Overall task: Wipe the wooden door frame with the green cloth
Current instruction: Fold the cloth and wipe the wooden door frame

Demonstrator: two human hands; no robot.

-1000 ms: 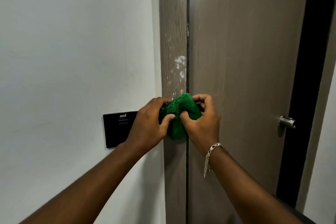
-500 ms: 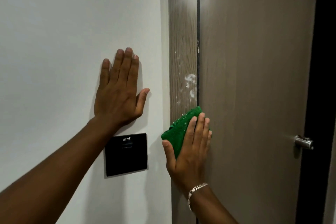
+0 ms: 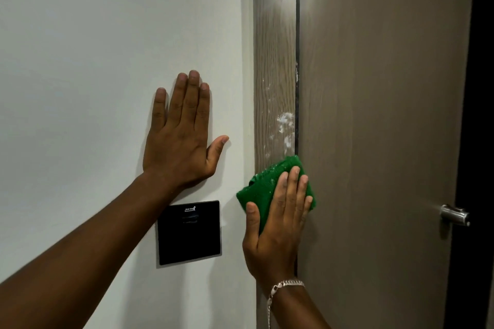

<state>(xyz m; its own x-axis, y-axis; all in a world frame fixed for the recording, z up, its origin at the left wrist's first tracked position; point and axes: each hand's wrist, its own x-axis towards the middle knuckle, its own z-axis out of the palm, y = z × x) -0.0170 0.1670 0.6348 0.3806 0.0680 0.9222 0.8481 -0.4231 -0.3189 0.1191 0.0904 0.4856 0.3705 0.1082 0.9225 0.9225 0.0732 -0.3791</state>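
The wooden door frame [image 3: 274, 61] is a grey-brown vertical strip between the white wall and the door. White smears [image 3: 285, 128] mark it at mid height. My right hand [image 3: 278, 222] lies flat over a folded green cloth [image 3: 263, 189] and presses it against the frame just below the smears. The cloth sticks out past my fingers at the top and left. My left hand [image 3: 181, 136] rests flat on the white wall with its fingers pointing up and holds nothing.
A black wall switch plate [image 3: 189, 232] sits on the white wall [image 3: 93, 61] below my left hand. The closed door [image 3: 379, 115] fills the right side, with a metal handle [image 3: 454, 215] near its right edge. A dark strip runs down the far right.
One second ago both hands bunched the cloth at the frame. My left hand then let go and went flat on the wall. My right hand spread over the cloth, barely moving in the last half second.
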